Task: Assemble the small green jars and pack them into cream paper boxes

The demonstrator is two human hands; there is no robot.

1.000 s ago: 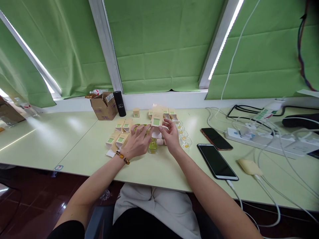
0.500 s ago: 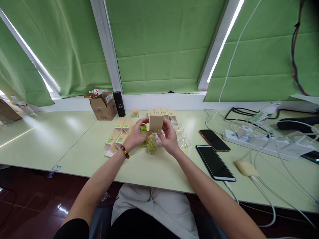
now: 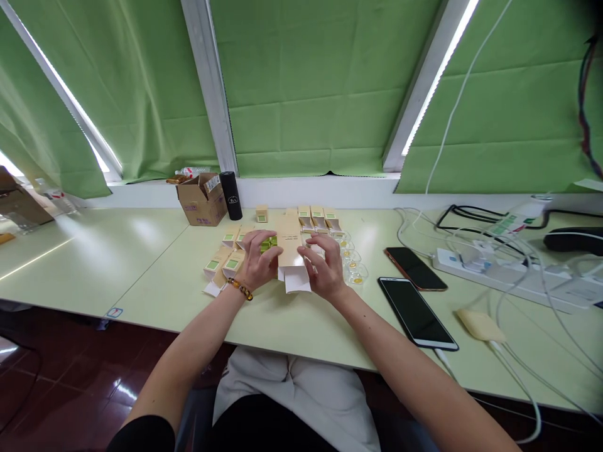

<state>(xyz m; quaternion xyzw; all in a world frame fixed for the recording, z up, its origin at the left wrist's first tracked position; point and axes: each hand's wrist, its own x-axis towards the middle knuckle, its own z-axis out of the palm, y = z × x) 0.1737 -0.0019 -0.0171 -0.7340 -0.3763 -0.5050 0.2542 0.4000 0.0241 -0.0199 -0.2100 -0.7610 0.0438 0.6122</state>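
Observation:
Between my hands is a small beige cardboard box (image 3: 289,246), its white end flaps (image 3: 296,280) open and pointing towards me. My left hand (image 3: 259,260) is closed on the box's left edge, fingers bent and thumb against it. On the opposite edge my right hand (image 3: 326,267) pinches the box with thumb and bent fingers. Green pieces (image 3: 268,243) show partly behind my left fingers. Several beige boxes with green labels (image 3: 215,263) lie left of my left hand, some with flaps open. Clear plastic cups (image 3: 357,274) with yellow spots stand right of my right hand.
More beige boxes (image 3: 318,216) line the back of the table. A brown carton (image 3: 202,204) and a black cylinder (image 3: 230,196) stand back left. Two phones (image 3: 417,312), a white power strip (image 3: 509,279), a beige charger (image 3: 480,325) and tangled cables occupy the right.
The box has turned and tipped in my hands, so its open white flaps now face me. It has come down lower, and my fingers have shifted along its sides.

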